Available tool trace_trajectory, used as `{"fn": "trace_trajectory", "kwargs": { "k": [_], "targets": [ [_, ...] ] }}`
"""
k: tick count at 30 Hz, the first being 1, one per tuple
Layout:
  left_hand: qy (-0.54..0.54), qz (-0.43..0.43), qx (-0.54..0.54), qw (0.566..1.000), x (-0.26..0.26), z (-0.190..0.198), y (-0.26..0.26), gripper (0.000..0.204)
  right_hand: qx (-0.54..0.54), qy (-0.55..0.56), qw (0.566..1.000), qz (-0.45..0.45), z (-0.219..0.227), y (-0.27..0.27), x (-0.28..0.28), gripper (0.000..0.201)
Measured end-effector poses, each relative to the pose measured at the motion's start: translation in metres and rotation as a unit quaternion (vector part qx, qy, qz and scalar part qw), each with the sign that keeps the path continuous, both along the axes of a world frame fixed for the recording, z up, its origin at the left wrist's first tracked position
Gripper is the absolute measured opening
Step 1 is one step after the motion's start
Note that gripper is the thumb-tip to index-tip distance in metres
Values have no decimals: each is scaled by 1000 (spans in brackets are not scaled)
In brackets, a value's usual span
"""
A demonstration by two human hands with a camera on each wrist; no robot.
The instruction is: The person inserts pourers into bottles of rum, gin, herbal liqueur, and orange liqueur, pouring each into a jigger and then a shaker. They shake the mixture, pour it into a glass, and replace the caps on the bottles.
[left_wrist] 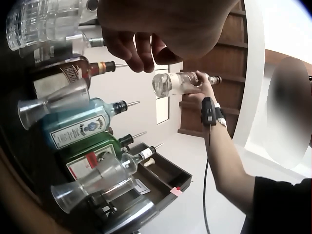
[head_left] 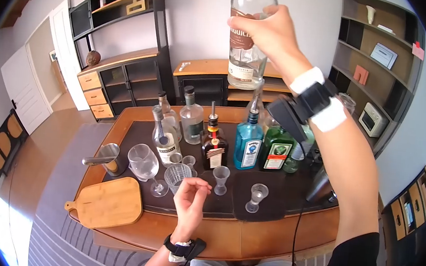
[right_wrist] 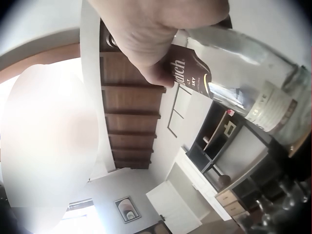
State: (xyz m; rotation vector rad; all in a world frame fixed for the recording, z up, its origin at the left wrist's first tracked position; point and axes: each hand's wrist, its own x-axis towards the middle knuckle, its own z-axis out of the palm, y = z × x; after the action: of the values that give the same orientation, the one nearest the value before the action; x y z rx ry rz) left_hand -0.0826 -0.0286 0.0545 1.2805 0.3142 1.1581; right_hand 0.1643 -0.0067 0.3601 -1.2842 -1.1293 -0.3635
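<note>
Held bottle: a clear, round-shouldered glass bottle [head_left: 241, 38] with a brown printed label and a smaller cream one near its base; it is nearly upright, raised well above the table, with clear liquid in its lower part.
Right hand: the right hand [head_left: 276, 33] grips that bottle, fingers and thumb wrapped round the smooth glass at the brown label.
Left hand: the left hand [head_left: 190, 202] holds nothing; its fingers are loosely bent, the thumb close to them, just in front of a cut-glass tumbler [head_left: 176, 175] with a ridged, faceted wall.
Small glasses: two clear, flared glasses with narrow waists; the left one [head_left: 221, 176] is near the left hand, and the right one [head_left: 256, 196] seems to contain clear liquid.
Stemmed glass: a smooth, balloon-shaped clear glass [head_left: 143, 161], tilted, left of the tumbler.
Metal cup: a shiny silver cup [head_left: 112, 160] with a metal tool across its mouth.
Standing bottles: a dark brown bottle with a red and yellow neck [head_left: 214, 148], a translucent blue bottle [head_left: 248, 142] and a deep green bottle [head_left: 277, 144] beside clear glass ones.
Board: a pale, wood-grained board with a short handle [head_left: 110, 202].
Table: a brown-edged table [head_left: 219, 235] with a dark inset top.
Room: black-framed wooden shelves [head_left: 128, 59], a white door [head_left: 27, 89] and a grey striped rug [head_left: 62, 236].
</note>
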Motion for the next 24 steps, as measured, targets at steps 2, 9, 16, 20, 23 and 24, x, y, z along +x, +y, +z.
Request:
{"fn": "trace_trajectory", "kwargs": {
  "k": [2, 9, 16, 20, 23, 24],
  "targets": [
    [3, -30, 5, 1000, 0, -9, 13, 11, -41, 10, 999, -30, -7, 31, 1, 96],
    [-23, -53, -55, 997, -3, -20, 33, 5, -131, 30, 989, -63, -54, 119, 43, 97],
    [-43, -72, -66, 994, -6, -24, 29, 9, -205, 40, 976, -59, -91, 140, 55, 101],
    [-37, -72, -66, 995, -6, -24, 26, 9, -255, 25, 963, -88, -109, 145, 61, 99],
    [-29, -52, -53, 997, -4, -23, 23, 9, -278, 15, 957, -80, -124, 149, 65, 98],
    [-24, -49, -49, 997, -5, -23, 22, 9, -277, 21, 958, -77, -132, 152, 68, 96]
  ]
}}
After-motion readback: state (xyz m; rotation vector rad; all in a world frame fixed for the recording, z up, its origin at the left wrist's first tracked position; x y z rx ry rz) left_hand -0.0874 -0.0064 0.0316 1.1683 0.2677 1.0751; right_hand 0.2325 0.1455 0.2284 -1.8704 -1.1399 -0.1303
